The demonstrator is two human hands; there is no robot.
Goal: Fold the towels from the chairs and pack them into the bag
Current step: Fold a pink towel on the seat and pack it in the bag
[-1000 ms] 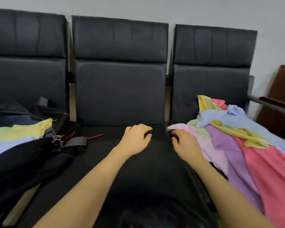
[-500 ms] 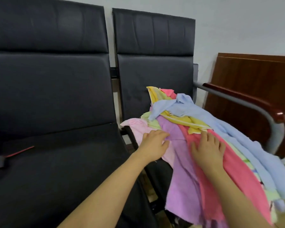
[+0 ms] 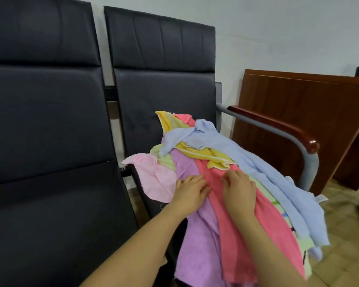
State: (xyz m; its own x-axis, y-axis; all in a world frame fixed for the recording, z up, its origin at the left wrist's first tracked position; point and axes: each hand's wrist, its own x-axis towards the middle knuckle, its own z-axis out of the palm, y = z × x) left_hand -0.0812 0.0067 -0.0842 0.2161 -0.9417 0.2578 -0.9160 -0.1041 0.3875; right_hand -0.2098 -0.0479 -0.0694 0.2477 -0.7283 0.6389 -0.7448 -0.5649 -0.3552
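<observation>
Still early in the job, by the look of things. On the left, the near chair seat [image 3: 56, 214] carries no towel that shows, and the bag is out of view, so how much is already packed cannot be told. Next along, the right-hand chair [image 3: 164, 83] holds a loose pile of towels: a pale pink towel [image 3: 153, 175] at its left edge, a purple towel [image 3: 197, 235] hanging over the seat front, a coral towel [image 3: 236, 224] beside it, with a yellow towel [image 3: 197, 154] and a light blue towel [image 3: 247, 160] heaped on top and trailing toward the armrest [image 3: 278, 127]. None of these looks folded.

The left hand [image 3: 192, 188] rests on the purple towel, fingers lightly curled against the cloth; whether it pinches a fold I cannot tell. The right hand [image 3: 239, 188] lies on the coral towel, fingers bent down into it, seemingly starting to gather it. Judging from this, picking one towel is the step in hand, and folding and packing of the whole pile remain.
</observation>
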